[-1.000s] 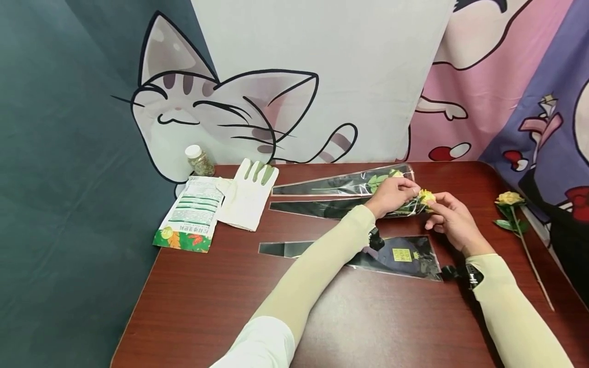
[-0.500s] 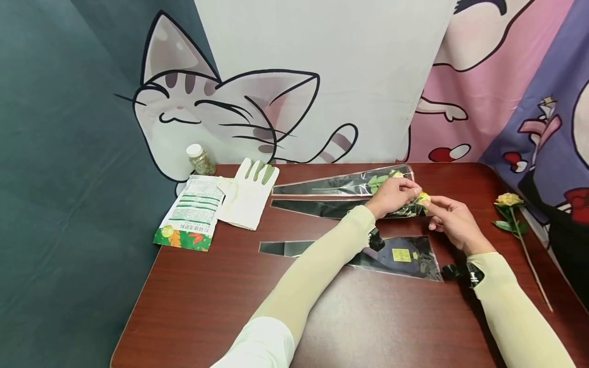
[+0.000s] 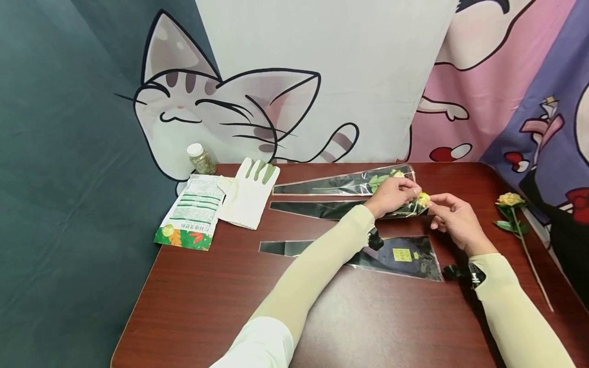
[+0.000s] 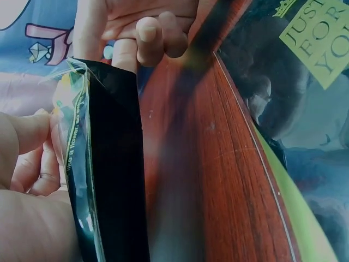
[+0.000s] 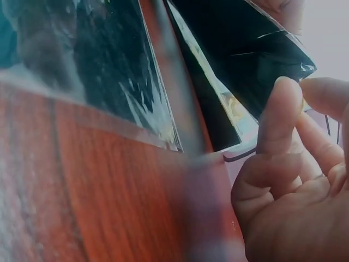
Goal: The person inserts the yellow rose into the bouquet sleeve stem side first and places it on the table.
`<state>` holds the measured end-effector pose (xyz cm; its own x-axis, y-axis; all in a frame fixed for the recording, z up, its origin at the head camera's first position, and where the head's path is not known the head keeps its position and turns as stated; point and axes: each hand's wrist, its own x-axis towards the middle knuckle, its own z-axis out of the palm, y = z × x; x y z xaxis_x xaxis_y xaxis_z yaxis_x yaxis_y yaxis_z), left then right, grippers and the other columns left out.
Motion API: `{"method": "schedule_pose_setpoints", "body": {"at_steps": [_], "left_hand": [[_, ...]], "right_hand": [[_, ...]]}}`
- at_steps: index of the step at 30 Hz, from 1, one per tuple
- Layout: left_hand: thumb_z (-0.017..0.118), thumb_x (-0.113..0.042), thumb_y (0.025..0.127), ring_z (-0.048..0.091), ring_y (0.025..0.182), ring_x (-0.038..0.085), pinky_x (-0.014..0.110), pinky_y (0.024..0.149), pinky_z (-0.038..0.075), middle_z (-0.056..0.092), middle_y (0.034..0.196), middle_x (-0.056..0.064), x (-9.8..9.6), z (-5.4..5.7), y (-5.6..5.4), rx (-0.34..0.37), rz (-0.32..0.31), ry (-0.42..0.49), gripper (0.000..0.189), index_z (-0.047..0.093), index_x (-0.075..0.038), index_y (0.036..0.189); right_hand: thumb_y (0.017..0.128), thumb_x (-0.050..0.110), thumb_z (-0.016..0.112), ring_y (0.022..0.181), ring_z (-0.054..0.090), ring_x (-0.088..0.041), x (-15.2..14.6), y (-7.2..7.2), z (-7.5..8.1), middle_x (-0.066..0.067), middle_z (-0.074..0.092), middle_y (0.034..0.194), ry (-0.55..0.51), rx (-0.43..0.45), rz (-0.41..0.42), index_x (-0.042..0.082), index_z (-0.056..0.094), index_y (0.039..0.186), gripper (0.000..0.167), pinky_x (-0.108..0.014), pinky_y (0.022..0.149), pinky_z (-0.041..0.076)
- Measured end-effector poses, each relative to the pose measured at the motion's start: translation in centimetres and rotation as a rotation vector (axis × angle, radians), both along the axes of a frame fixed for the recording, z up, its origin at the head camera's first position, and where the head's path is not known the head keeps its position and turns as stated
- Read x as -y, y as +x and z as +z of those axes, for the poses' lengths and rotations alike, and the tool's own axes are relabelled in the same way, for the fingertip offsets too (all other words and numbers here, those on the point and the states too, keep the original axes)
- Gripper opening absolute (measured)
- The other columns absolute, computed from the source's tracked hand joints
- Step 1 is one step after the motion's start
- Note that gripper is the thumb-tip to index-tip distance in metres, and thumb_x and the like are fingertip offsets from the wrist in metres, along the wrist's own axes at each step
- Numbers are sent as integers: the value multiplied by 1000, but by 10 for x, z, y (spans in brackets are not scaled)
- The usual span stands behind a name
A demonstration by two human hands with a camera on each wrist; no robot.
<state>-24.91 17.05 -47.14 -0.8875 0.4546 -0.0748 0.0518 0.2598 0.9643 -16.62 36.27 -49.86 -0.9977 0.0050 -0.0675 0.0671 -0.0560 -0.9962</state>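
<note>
Reddish-brown table point(image 3: 368, 322), printed packet point(image 3: 190, 212), white glove point(image 3: 248, 197), dark sleeves point(image 3: 398, 258), yellow rose point(image 3: 511, 200), apparently a jar point(image 3: 202, 161)

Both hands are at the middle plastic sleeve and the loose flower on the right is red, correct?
Not quite: the loose flower on the right is yellow, as the head view shows. The left hand and right hand are at the middle plastic sleeve.
</note>
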Motion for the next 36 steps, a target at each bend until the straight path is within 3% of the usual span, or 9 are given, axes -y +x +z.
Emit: {"method": "schedule_pose_setpoints", "body": {"at_steps": [5, 14, 17, 20, 25, 36], "left_hand": [[74, -23, 101, 64, 72, -1, 12, 66, 54, 75, 85, -10, 0, 1, 0, -22, -6, -23, 11, 81, -15, 106], [74, -25, 101, 65, 76, -2, 12, 67, 54, 76, 90, -12, 0, 4, 1, -34, -17, -39, 13, 82, -16, 107], [74, -26, 102, 65, 76, -3, 12, 67, 54, 77, 91, -12, 0, 4, 2, -31, -17, -38, 14, 82, -16, 108], [75, -25, 101, 65, 76, -3, 11, 67, 54, 77, 92, -12, -1, 5, 3, -42, -12, -44, 13, 82, -16, 107], [77, -25, 99, 65, 77, -5, 10, 68, 52, 76, 90, -14, -1, 5, 3, -66, -1, -74, 10, 84, -19, 103], [77, -20, 99, 66, 75, -3, 12, 65, 54, 77, 88, -12, -2, 7, 3, -57, -24, -76, 9, 84, -18, 103]], "right_hand": [[99, 6, 74, 51, 66, -10, -2, -2, -1, 5, 76, 75, 85, 12, -22, 22, 80, 105, 18, -23, 45, 52], [103, 12, 70, 51, 64, -11, -7, -5, 2, 4, 72, 65, 428, 3, 43, 27, 80, 111, 20, -27, 48, 54], [102, 12, 71, 51, 64, -14, -6, -7, 3, 3, 70, 63, 463, 0, 51, 23, 80, 113, 18, -28, 48, 54], [102, 12, 71, 50, 63, -17, -6, -9, 4, 1, 70, 65, 507, -5, 58, 11, 78, 118, 17, -30, 47, 54], [103, 12, 70, 49, 60, -19, -3, -14, 5, -2, 67, 64, 609, -14, 109, -9, 69, 125, 31, -32, 47, 52], [104, 14, 69, 47, 49, -14, 6, -17, 7, 1, 51, 56, 679, -53, 216, -3, 74, 114, 20, -32, 44, 44]]}}
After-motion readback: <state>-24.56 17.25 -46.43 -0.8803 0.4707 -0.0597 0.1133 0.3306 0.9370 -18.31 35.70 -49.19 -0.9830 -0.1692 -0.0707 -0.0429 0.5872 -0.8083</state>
